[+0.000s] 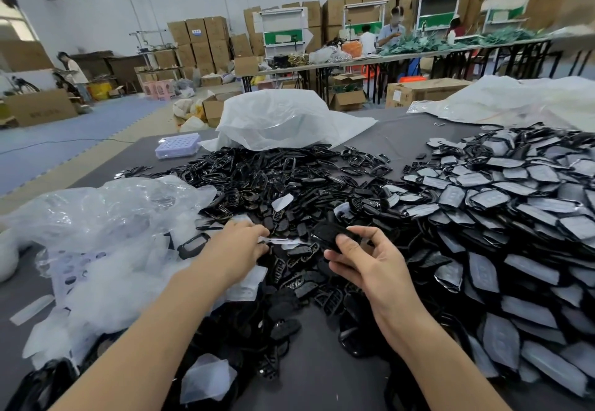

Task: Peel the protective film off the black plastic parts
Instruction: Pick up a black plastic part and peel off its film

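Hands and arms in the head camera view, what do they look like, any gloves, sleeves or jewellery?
The left hand and right hand are bare: no gloves, rings, watch or bracelet show. The left forearm and right forearm are uncovered to the frame edge, no sleeve in view.

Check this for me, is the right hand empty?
No, the right hand grips a black plastic part between thumb and fingers, while the left hand pinches a strip of clear film.

Glossy black plastic parts [264,179]; whitish-grey film on right pile [515,204]; translucent white peeled film heap [106,217]; dark grey surface [315,372]; lilac perforated tray [177,146]; white sack [280,117]; brown cartons [199,40].
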The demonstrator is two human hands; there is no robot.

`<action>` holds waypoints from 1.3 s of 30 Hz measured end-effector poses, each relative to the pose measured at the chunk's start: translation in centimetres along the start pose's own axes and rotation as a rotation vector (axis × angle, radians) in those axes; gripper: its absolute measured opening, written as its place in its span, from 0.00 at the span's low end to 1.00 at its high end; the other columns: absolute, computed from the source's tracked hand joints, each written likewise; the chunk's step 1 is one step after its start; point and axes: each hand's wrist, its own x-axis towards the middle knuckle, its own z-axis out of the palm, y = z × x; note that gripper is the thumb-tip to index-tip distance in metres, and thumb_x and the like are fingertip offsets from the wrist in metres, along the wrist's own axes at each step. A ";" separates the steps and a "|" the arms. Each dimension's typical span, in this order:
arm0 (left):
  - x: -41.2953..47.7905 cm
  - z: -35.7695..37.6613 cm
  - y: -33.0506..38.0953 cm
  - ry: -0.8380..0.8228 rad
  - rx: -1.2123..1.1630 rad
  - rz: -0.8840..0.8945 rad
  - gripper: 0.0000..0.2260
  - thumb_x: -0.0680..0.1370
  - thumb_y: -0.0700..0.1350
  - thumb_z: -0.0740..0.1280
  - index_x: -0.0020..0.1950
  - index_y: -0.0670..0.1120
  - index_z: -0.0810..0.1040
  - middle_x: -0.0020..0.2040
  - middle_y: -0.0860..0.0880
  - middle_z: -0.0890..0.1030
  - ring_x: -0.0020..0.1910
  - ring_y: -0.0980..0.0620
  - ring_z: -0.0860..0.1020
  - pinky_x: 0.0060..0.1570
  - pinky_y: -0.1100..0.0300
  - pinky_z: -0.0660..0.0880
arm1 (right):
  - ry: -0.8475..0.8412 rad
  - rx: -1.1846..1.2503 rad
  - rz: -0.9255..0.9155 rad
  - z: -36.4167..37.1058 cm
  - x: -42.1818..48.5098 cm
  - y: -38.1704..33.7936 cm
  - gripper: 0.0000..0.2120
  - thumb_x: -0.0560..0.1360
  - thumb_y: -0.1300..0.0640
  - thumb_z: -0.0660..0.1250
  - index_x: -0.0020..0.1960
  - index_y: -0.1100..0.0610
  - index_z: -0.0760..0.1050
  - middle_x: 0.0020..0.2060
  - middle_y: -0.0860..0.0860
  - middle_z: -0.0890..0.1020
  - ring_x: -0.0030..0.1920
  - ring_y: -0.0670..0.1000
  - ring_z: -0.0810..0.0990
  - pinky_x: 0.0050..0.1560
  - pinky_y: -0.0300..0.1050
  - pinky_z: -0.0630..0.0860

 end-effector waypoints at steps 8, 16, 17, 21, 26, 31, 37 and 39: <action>-1.4 0.0 0.2 0.167 -0.070 0.027 0.11 0.84 0.50 0.58 0.60 0.49 0.77 0.55 0.53 0.78 0.57 0.52 0.75 0.53 0.52 0.76 | 0.006 -0.007 0.015 0.0 -0.1 0.2 0.07 0.77 0.62 0.71 0.54 0.56 0.77 0.42 0.53 0.87 0.45 0.53 0.88 0.42 0.40 0.82; -3.4 0.2 1.2 0.208 0.045 0.035 0.08 0.82 0.53 0.59 0.58 0.54 0.74 0.54 0.55 0.76 0.52 0.52 0.77 0.40 0.57 0.69 | 0.020 -0.020 0.021 0.2 -0.2 -0.2 0.07 0.77 0.62 0.71 0.54 0.56 0.77 0.40 0.52 0.85 0.44 0.53 0.87 0.42 0.40 0.82; -3.5 0.1 1.4 0.235 0.018 0.033 0.07 0.82 0.53 0.59 0.56 0.53 0.74 0.52 0.55 0.75 0.50 0.52 0.76 0.39 0.57 0.70 | 0.021 -0.021 0.020 0.2 -0.3 -0.2 0.07 0.77 0.63 0.71 0.54 0.56 0.77 0.39 0.51 0.85 0.44 0.53 0.87 0.41 0.40 0.82; -4.5 -0.4 2.2 0.384 -0.302 0.022 0.05 0.81 0.49 0.62 0.46 0.52 0.74 0.44 0.56 0.78 0.42 0.55 0.76 0.44 0.56 0.74 | 0.023 -0.014 0.016 0.0 -0.2 -0.2 0.07 0.77 0.62 0.71 0.54 0.56 0.78 0.39 0.48 0.86 0.45 0.52 0.87 0.43 0.39 0.82; -6.6 -1.0 4.2 0.454 -0.877 0.010 0.05 0.81 0.46 0.65 0.47 0.53 0.78 0.38 0.51 0.80 0.34 0.60 0.74 0.36 0.68 0.69 | -0.041 0.010 0.024 0.4 -0.2 -0.1 0.11 0.69 0.55 0.75 0.51 0.53 0.79 0.39 0.47 0.86 0.45 0.43 0.84 0.51 0.39 0.80; -7.5 0.4 6.0 0.454 -1.030 -0.037 0.05 0.81 0.44 0.66 0.47 0.52 0.80 0.33 0.57 0.79 0.31 0.63 0.73 0.35 0.71 0.69 | -0.179 0.092 0.109 0.8 -0.7 -0.2 0.14 0.67 0.54 0.74 0.52 0.55 0.77 0.53 0.58 0.85 0.55 0.53 0.83 0.62 0.48 0.79; -7.6 1.8 5.9 0.458 -0.962 -0.071 0.05 0.81 0.49 0.64 0.46 0.57 0.78 0.36 0.49 0.80 0.30 0.57 0.72 0.32 0.66 0.69 | -0.211 0.123 0.112 1.1 -0.8 -0.1 0.13 0.68 0.59 0.73 0.52 0.58 0.77 0.51 0.62 0.81 0.53 0.55 0.83 0.53 0.44 0.82; -7.7 1.8 6.0 0.470 -0.941 -0.056 0.05 0.81 0.50 0.63 0.47 0.59 0.77 0.35 0.49 0.78 0.28 0.59 0.69 0.29 0.68 0.67 | -0.198 0.121 0.110 1.0 -0.7 0.1 0.14 0.68 0.59 0.74 0.52 0.58 0.77 0.50 0.62 0.82 0.50 0.54 0.84 0.49 0.42 0.82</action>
